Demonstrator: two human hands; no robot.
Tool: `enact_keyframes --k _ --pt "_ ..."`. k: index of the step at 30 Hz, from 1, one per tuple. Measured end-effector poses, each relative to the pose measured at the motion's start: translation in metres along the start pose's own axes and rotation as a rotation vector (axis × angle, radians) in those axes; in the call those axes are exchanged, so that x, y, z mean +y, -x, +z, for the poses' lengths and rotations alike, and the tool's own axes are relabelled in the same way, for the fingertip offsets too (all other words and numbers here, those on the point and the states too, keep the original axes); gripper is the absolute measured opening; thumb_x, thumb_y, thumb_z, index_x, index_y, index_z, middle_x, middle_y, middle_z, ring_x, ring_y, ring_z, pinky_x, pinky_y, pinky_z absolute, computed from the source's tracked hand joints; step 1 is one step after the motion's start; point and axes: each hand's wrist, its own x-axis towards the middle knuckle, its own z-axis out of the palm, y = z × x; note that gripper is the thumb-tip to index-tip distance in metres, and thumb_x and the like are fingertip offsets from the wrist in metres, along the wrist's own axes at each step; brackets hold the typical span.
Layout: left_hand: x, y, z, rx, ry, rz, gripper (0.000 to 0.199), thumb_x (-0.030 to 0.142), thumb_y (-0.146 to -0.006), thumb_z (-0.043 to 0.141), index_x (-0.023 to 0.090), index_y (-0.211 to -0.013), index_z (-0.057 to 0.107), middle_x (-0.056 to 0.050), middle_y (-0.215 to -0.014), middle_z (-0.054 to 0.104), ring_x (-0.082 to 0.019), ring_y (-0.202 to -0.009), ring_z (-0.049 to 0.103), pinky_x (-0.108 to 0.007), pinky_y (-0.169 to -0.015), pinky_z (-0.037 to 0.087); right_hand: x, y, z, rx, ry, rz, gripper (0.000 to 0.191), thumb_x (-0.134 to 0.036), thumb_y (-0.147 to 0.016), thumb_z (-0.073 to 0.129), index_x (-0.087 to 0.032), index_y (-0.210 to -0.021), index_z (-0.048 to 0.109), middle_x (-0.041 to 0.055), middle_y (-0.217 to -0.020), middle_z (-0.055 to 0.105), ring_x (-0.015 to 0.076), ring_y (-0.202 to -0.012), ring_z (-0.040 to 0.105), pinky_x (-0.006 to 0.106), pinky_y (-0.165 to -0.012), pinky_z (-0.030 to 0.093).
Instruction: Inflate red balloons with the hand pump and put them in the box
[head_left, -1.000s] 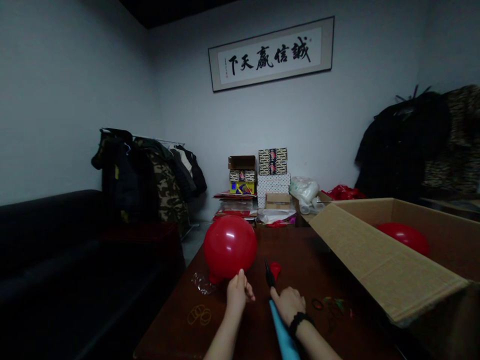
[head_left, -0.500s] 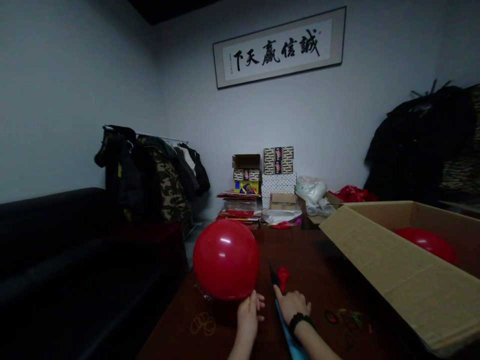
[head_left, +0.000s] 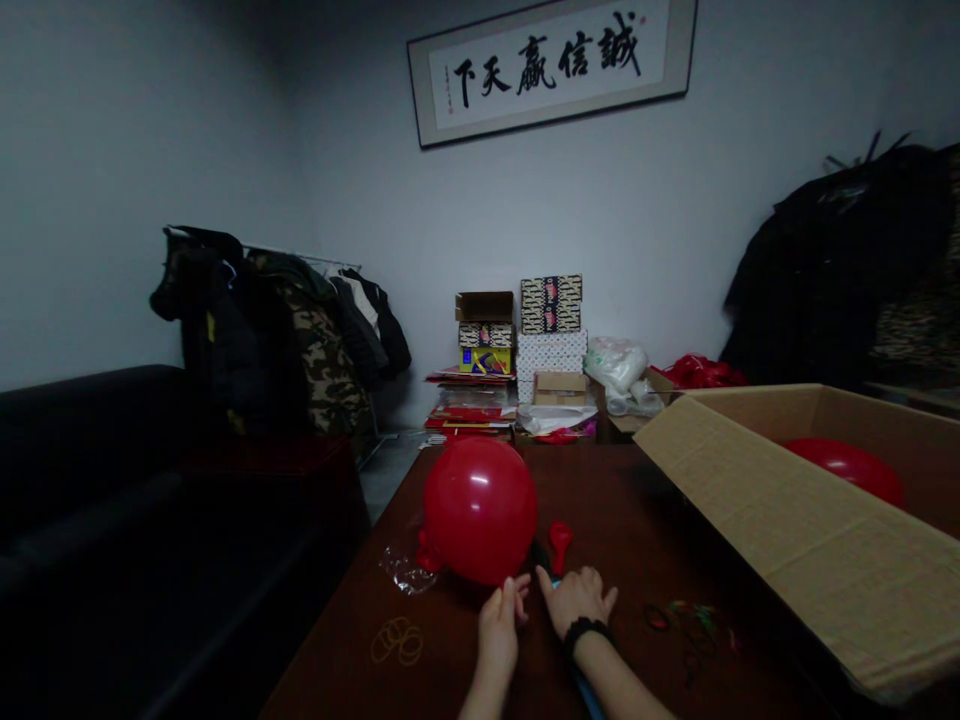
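A round inflated red balloon (head_left: 481, 511) is over the brown table (head_left: 450, 650). My left hand (head_left: 499, 625) is at its lower right, thumb and fingers closed at the balloon's underside; the neck is hidden. My right hand (head_left: 579, 600) lies over a blue and black tool (head_left: 589, 697), probably a pump, with its thumb stretched toward the balloon and fingers spread. A small uninflated red balloon (head_left: 559, 541) lies just beyond the right hand. Clear crumpled plastic (head_left: 407, 572) and more red balloon material (head_left: 428, 552) are left of the big balloon.
Thin rubber bands (head_left: 397, 641) lie at the left, coloured bands (head_left: 694, 622) at the right. An open cardboard box (head_left: 810, 530) holding a red balloon (head_left: 847, 467) stands on the right. Stacked boxes (head_left: 551, 340) are at the back, a black sofa (head_left: 150, 530) at left.
The big balloon has shifted right, nearer my right hand, uncovering the plastic and red material at its left. My right hand's fingers are spread wider. The camera view has tilted slightly down.
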Motion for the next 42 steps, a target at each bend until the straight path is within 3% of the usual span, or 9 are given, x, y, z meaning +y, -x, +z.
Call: enact_keyframes --k 6,10,15,20,23,28,33,37,42 --pt "0.015 0.013 0.007 -0.05 0.076 -0.087 0.063 0.079 -0.06 0.058 0.017 -0.069 0.067 -0.021 -0.117 0.067 -0.035 -0.113 0.06 -0.041 -0.083 0.05 0.0 0.001 0.001 0.029 0.028 0.004 0.066 -0.054 -0.093 0.028 -0.001 -0.116 0.061 0.0273 -0.135 0.048 0.0388 -0.134 0.032 0.064 -0.105 0.018" --pt "0.018 0.019 0.008 -0.076 0.063 -0.085 0.061 0.078 -0.061 0.059 0.017 -0.062 0.062 -0.022 -0.118 0.066 -0.036 -0.115 0.058 -0.041 -0.083 0.05 0.015 0.014 -0.011 0.078 0.028 -0.112 0.056 -0.049 -0.092 0.035 -0.012 -0.13 0.053 0.0171 -0.153 0.028 0.0314 -0.143 0.015 0.057 -0.112 0.008" --pt "0.01 0.027 0.011 -0.118 0.012 -0.058 0.06 0.077 -0.063 0.058 0.017 -0.058 0.058 -0.021 -0.114 0.069 -0.036 -0.109 0.061 -0.045 -0.088 0.048 0.076 0.043 -0.024 0.123 0.005 -0.344 0.047 -0.038 -0.087 0.045 -0.02 -0.129 0.055 0.0106 -0.154 0.028 0.0266 -0.143 0.016 0.05 -0.115 0.007" --pt "-0.004 0.037 0.017 -0.138 -0.004 -0.013 0.062 0.078 -0.065 0.056 0.017 -0.063 0.063 -0.019 -0.102 0.072 -0.037 -0.106 0.062 -0.048 -0.089 0.047 0.154 0.061 -0.028 0.131 0.072 -0.273 0.039 -0.031 -0.085 0.049 -0.021 -0.12 0.062 0.0098 -0.144 0.044 0.0274 -0.14 0.026 0.049 -0.115 0.01" --pt "-0.011 0.044 0.021 -0.122 -0.031 0.003 0.064 0.078 -0.066 0.054 0.015 -0.069 0.069 -0.018 -0.092 0.073 -0.035 -0.103 0.063 -0.045 -0.088 0.047 0.181 0.063 -0.033 0.138 0.093 -0.24 0.037 -0.027 -0.085 0.049 -0.019 -0.117 0.063 0.0118 -0.14 0.048 0.0286 -0.138 0.029 0.05 -0.114 0.011" --pt "-0.015 0.054 0.024 -0.124 -0.133 0.045 0.069 0.076 -0.07 0.051 0.013 -0.084 0.074 -0.014 -0.08 0.073 -0.031 -0.089 0.066 -0.04 -0.081 0.049 0.181 0.064 -0.038 0.119 0.062 -0.268 0.03 -0.021 -0.082 0.05 -0.022 -0.106 0.067 0.01 -0.134 0.054 0.0285 -0.135 0.035 0.049 -0.113 0.016" --pt "-0.019 0.051 0.016 -0.124 -0.214 0.133 0.061 0.079 -0.071 0.044 0.022 -0.048 0.051 -0.015 -0.084 0.074 -0.033 -0.096 0.066 -0.043 -0.093 0.046 0.159 0.061 -0.035 0.091 0.017 -0.328 0.025 -0.018 -0.08 0.051 -0.025 -0.095 0.069 0.0066 -0.13 0.057 0.0272 -0.134 0.037 0.047 -0.113 0.017" --pt "-0.021 0.044 0.007 -0.137 -0.237 0.123 0.06 0.079 -0.073 0.039 0.025 -0.049 0.042 -0.016 -0.088 0.075 -0.034 -0.098 0.065 -0.045 -0.092 0.046 0.154 0.048 -0.036 0.089 -0.006 -0.312 0.023 -0.017 -0.079 0.051 -0.022 -0.092 0.07 0.0094 -0.128 0.058 0.0297 -0.131 0.04 0.049 -0.111 0.02" --pt "-0.013 0.046 0.007 -0.147 -0.201 0.097 0.059 0.077 -0.075 0.04 0.023 -0.05 0.043 -0.014 -0.095 0.074 -0.032 -0.1 0.065 -0.043 -0.09 0.047 0.172 0.037 -0.048 0.067 -0.03 -0.302 0.019 -0.017 -0.076 0.052 -0.023 -0.081 0.07 0.0068 -0.114 0.064 0.0281 -0.124 0.045 0.047 -0.109 0.023"
